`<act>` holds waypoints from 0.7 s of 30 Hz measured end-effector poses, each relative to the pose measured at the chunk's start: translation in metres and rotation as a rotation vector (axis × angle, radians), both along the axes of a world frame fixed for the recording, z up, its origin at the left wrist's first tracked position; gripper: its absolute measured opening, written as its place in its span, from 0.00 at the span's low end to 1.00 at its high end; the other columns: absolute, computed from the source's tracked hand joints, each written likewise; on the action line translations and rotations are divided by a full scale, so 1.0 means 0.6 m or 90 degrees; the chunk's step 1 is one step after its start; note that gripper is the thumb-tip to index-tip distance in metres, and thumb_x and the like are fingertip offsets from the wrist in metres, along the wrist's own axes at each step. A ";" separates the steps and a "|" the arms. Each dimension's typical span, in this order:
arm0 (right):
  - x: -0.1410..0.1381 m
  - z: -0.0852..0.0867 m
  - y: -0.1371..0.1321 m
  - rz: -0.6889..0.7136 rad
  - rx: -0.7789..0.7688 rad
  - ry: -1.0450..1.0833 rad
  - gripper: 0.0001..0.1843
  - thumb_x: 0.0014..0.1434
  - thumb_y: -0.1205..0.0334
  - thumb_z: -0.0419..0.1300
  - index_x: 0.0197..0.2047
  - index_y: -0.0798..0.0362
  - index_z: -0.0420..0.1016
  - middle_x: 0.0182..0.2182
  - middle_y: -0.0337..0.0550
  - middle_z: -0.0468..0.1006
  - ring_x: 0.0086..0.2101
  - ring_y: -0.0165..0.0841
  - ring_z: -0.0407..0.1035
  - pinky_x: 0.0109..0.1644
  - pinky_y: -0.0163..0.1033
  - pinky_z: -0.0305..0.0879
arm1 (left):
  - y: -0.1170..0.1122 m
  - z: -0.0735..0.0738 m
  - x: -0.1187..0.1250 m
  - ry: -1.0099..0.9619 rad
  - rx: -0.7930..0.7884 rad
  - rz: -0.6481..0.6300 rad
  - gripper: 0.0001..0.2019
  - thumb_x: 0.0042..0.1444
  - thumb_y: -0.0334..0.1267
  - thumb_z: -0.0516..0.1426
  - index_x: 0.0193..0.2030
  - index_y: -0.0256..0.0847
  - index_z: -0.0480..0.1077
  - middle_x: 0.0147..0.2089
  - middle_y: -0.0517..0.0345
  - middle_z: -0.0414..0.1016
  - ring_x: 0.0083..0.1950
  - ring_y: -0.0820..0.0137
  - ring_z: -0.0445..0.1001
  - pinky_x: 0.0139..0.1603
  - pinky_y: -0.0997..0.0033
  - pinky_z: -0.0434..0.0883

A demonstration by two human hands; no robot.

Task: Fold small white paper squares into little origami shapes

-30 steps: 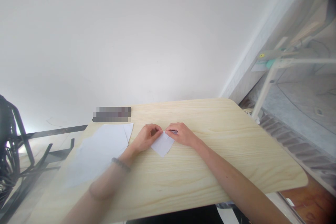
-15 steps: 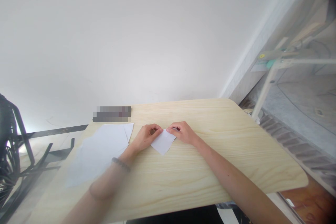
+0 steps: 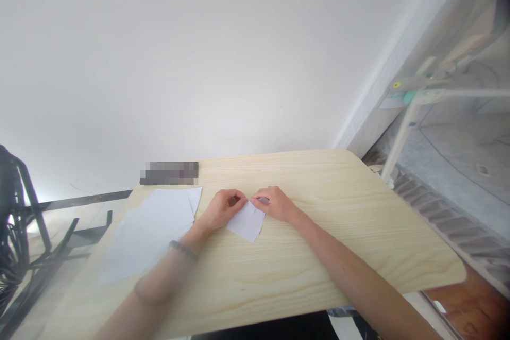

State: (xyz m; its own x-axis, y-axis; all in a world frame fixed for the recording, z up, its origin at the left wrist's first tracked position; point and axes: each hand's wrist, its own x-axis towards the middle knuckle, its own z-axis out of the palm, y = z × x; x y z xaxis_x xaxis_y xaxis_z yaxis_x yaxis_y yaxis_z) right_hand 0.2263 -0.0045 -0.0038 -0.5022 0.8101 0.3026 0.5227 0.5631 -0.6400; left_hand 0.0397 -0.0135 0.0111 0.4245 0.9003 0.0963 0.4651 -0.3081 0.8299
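A small folded piece of white paper [image 3: 246, 224] is held just over the middle of the wooden table, one corner pointing toward me. My left hand [image 3: 223, 208] pinches its upper left edge between thumb and fingers. On the upper right edge, my right hand [image 3: 275, 203] pinches the same paper, its fingertips close to those of the left. A small crease or flap shows near the right fingertips. The fingers hide the far corner.
Loose white sheets [image 3: 153, 228] lie overlapping on the left of the table [image 3: 338, 244]. Behind them is a dark, pixelated object [image 3: 169, 173] near the wall [image 3: 239, 53]. A black chair [image 3: 24, 212] stands at left, and a white metal frame [image 3: 402, 133] at right.
The folded paper has turned slightly, its near corner swinging a little to the right and toward me. My right hand has shifted slightly down and left; both hands keep their pinch.
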 end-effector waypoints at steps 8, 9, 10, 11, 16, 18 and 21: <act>0.000 0.000 -0.002 -0.007 -0.016 0.044 0.13 0.56 0.60 0.50 0.30 0.55 0.74 0.26 0.39 0.75 0.26 0.25 0.64 0.30 0.30 0.55 | -0.002 0.006 0.001 0.006 0.000 0.003 0.15 0.53 0.44 0.48 0.31 0.35 0.69 0.29 0.55 0.71 0.28 0.73 0.66 0.25 0.77 0.63; 0.000 0.000 -0.002 -0.008 -0.016 0.047 0.13 0.56 0.60 0.50 0.30 0.55 0.74 0.26 0.39 0.75 0.26 0.25 0.64 0.30 0.30 0.55 | -0.003 0.006 0.002 0.009 0.003 0.004 0.15 0.53 0.44 0.48 0.31 0.35 0.69 0.29 0.55 0.71 0.28 0.73 0.66 0.25 0.77 0.63; -0.001 0.000 -0.002 -0.009 -0.016 0.050 0.13 0.56 0.60 0.50 0.30 0.55 0.74 0.26 0.39 0.75 0.26 0.25 0.64 0.30 0.30 0.55 | -0.003 0.006 0.002 0.012 0.004 0.006 0.15 0.53 0.44 0.48 0.31 0.35 0.69 0.29 0.55 0.71 0.28 0.73 0.66 0.25 0.77 0.63; -0.001 0.000 -0.002 -0.013 -0.018 0.055 0.13 0.55 0.59 0.51 0.30 0.55 0.74 0.26 0.39 0.75 0.26 0.25 0.64 0.29 0.30 0.55 | -0.003 0.006 0.002 0.013 0.004 0.009 0.15 0.53 0.44 0.48 0.31 0.35 0.69 0.29 0.55 0.71 0.27 0.74 0.66 0.24 0.77 0.63; -0.001 0.000 0.000 -0.050 -0.047 0.079 0.14 0.55 0.56 0.52 0.29 0.56 0.74 0.25 0.39 0.74 0.23 0.24 0.62 0.26 0.30 0.54 | -0.001 0.003 0.000 0.008 0.004 0.023 0.15 0.53 0.45 0.48 0.31 0.35 0.69 0.28 0.55 0.71 0.27 0.73 0.66 0.23 0.78 0.62; 0.000 0.001 0.001 -0.048 -0.051 0.081 0.15 0.55 0.56 0.51 0.27 0.56 0.74 0.24 0.39 0.74 0.23 0.24 0.61 0.26 0.30 0.53 | -0.001 0.004 0.000 0.007 0.002 0.024 0.16 0.53 0.46 0.48 0.31 0.35 0.69 0.28 0.55 0.71 0.27 0.73 0.66 0.23 0.78 0.62; 0.002 0.000 0.002 -0.049 -0.062 0.093 0.16 0.55 0.55 0.51 0.27 0.56 0.73 0.24 0.39 0.74 0.23 0.25 0.61 0.26 0.30 0.53 | -0.001 0.005 0.000 0.002 -0.016 0.035 0.17 0.52 0.48 0.49 0.31 0.35 0.69 0.29 0.55 0.72 0.28 0.72 0.67 0.24 0.77 0.63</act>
